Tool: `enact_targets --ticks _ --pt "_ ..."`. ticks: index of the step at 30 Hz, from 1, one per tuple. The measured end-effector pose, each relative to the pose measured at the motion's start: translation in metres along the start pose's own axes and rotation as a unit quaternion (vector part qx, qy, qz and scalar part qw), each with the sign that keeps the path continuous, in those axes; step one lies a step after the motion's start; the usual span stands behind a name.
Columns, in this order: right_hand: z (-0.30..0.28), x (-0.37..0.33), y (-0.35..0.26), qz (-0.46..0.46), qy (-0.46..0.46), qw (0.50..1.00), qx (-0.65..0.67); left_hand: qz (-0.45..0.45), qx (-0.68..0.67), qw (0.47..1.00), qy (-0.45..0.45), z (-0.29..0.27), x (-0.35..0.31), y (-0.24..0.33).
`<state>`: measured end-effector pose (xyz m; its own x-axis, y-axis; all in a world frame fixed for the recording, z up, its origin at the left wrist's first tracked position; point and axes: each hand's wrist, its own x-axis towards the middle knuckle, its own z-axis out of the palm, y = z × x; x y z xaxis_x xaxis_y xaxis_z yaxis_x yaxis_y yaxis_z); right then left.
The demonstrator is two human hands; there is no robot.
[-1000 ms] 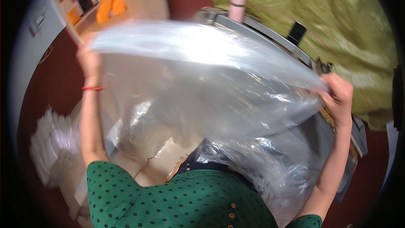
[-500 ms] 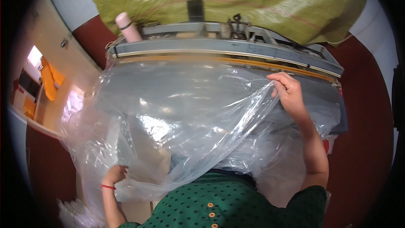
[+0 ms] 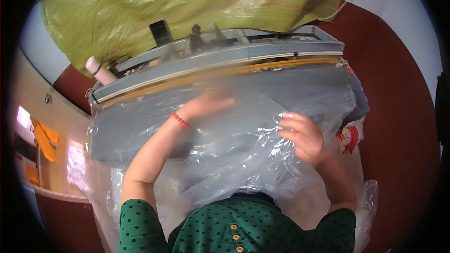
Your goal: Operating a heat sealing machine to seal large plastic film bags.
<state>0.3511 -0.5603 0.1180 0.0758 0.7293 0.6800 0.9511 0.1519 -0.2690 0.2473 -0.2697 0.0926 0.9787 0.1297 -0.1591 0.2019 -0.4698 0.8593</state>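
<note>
Remote view, my notes: clear crinkled plastic film point(image 3: 248, 159) lies over dark-grey flat table point(image 3: 314, 78), on near side of long grey metal frame point(image 3: 225, 57), bunched away from frame. Left hand point(image 3: 208, 104) now close to frame, motion-blurred; half second ago was low, well apart from frame. I can't tell its grip. Right hand point(image 3: 302, 137) earlier pinched raised film; now farther from frame, fingers slightly apart at film, pinch unclear to me. Pink cylindrical flask point(image 3: 100, 70) remains at frame's left end.
</note>
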Motion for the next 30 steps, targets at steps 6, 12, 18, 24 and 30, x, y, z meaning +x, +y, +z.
enact_targets --ticks 6,12,18,24,30 --pt "-0.020 -0.040 -0.006 -0.017 -0.066 0.997 -0.027 -0.042 -0.238 0.967 -0.083 0.041 0.026 0.025" --pt "-0.040 -0.026 0.028 0.151 0.013 0.967 0.204 0.140 -0.208 0.963 0.096 0.034 0.009 0.055" --pt "0.018 0.027 0.065 0.456 -0.033 0.693 0.558 0.304 -0.108 0.942 0.090 0.030 0.002 0.068" --pt "0.044 0.055 0.070 0.391 -0.032 0.742 0.545 0.296 -0.073 0.947 0.101 0.033 -0.001 0.063" --pt "0.027 0.037 0.124 0.336 0.024 0.904 0.263 -0.079 -0.102 0.989 -0.076 0.019 0.007 0.020"
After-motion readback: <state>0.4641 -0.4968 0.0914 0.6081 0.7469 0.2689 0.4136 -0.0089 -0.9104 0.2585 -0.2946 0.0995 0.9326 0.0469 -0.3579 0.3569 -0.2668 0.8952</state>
